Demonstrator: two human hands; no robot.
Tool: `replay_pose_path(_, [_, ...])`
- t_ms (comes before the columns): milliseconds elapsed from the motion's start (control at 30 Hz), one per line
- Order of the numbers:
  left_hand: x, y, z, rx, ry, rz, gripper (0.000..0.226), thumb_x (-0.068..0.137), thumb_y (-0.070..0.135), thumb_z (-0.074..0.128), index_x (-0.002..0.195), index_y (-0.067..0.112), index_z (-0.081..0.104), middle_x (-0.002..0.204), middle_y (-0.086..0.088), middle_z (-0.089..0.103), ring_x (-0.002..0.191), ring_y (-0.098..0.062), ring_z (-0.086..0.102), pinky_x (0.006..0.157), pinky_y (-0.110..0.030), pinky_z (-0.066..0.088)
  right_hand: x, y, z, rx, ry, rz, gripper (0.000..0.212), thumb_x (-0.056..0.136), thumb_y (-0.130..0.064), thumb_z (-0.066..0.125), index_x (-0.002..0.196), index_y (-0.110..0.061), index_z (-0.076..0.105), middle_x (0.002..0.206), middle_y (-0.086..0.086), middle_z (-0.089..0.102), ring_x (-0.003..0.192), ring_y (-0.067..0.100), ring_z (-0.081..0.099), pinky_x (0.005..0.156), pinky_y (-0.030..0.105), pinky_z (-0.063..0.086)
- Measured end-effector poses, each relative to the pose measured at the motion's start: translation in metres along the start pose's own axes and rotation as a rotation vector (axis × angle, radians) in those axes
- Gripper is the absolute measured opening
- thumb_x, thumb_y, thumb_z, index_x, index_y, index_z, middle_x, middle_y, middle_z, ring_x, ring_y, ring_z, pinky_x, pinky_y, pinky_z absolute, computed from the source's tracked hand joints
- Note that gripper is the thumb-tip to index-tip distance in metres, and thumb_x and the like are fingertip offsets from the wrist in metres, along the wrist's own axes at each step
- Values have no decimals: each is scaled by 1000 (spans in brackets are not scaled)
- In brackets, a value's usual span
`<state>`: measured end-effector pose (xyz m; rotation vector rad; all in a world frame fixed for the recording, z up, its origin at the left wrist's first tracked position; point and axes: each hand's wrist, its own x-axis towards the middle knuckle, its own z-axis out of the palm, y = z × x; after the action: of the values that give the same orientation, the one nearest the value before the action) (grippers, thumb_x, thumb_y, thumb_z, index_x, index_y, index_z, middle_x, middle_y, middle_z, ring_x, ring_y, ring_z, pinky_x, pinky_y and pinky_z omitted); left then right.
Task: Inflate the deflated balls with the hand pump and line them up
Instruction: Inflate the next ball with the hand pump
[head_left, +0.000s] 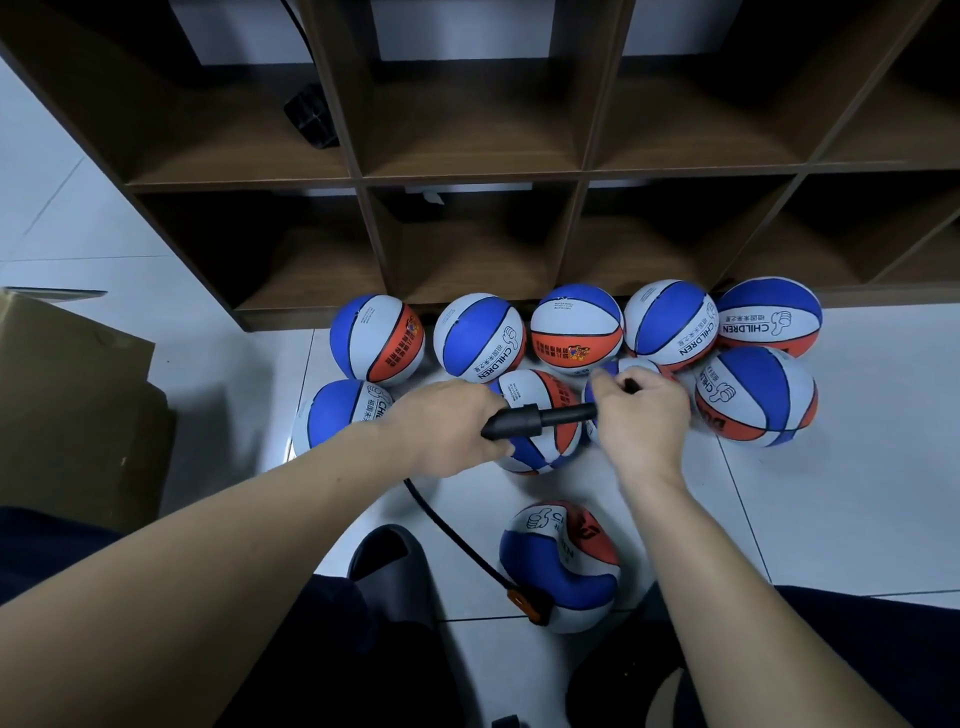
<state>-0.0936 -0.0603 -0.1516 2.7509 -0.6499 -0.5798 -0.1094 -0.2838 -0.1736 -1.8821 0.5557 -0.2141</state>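
1. The shelf unit (478, 176) backs everything; the inflated balls (576, 328) sit on the floor in 2 rough rows against its base, 5 behind and 4 in front (they look round and firm, so they will likely roll at a nudge; cup them with a whole palm when you line them up).
2. The deflated ball (560, 566) lies on the floor between your legs, its near side caved in. Judge it soft and light: steady it by the still-rounded rim, not the dent, which should give under your fingers.
3. The pump nozzle (540, 418) is stiff black plastic, held above the front row. Your left hand (447, 426) has its grip wrapped round the thick rear end.
4. The hose (447, 530) trails down from there to an orange-and-black fitting (530, 605) touching the deflated ball; it looks limp, so mind it snagging.
5. Your right hand (641, 415) pinches the thin tip (probably the needle; fragile, turn it gently).
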Motion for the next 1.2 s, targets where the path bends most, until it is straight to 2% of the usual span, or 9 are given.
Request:
replay_pose_path(133, [0,-19,-10,29,8,-2,28,95,51,69,82,28,60,76,5,63,71,-14,60,65,-38,53,17,3,-18,8,81,44,39,93,-20,72,62,-6,54,44,-10,38,48,16,34,55,30,34])
replay_pose_path(300, [0,-17,-7,124,73,12,32,99,56,64,82,30,57,76,6,63,71,-15,60,61,-34,48,2,2,-3,34,121,29,38,92,-15,67,66,2,45,54,1,36,54,22,31,54,34,32])
replay_pose_path(433, [0,-11,-5,147,93,31,30,100,54,62,83,29,58,76,5,63,71,-16,60,57,-31,40,-18,-1,17,23,96,30,44,94,-14,64,58,-11,39,47,-9,31,51,20,31,51,32,30])
replay_pose_path(600, [-1,5,-3,160,122,36,28,101,51,62,84,29,57,72,6,58,69,-16,58,57,-32,39,-33,-6,34,16,40,-4,47,97,-16,63,59,-14,35,46,-9,30,49,14,28,50,33,28])
replay_pose_path(667, [-1,10,-3,158,122,37,27,101,50,62,86,28,59,72,6,58,68,-16,58,56,-32,37,-37,-7,38,6,16,-10,49,98,-19,64,59,-18,35,47,-9,34,49,15,32,51,33,31])
replay_pose_path(767, [-1,14,-3,144,99,39,25,101,49,62,86,29,58,72,6,57,68,-16,57,55,-32,35,-39,-6,42,11,-14,-10,48,99,-25,67,61,-14,41,54,-3,41,54,21,39,55,36,40])
replay_pose_path(1000, [-2,12,-3,125,88,44,24,100,50,63,89,28,62,74,6,60,70,-16,59,58,-32,43,-37,-7,40,17,-40,-2,45,98,-25,68,62,-13,45,56,-3,43,54,19,41,56,34,43])
replay_pose_path(1100, [-3,7,-5,112,90,37,26,98,53,65,88,29,61,74,7,60,72,-16,60,64,-35,52,-28,-10,29,-1,-71,28,43,96,-23,70,62,-8,47,49,-6,39,50,17,37,51,30,37])
replay_pose_path(1200, [-4,-7,-10,110,92,-4,27,97,53,66,85,29,61,74,6,62,71,-15,61,65,-38,56,0,-9,4,-20,-30,63,39,89,-21,71,63,-2,49,52,2,37,55,24,33,55,34,30])
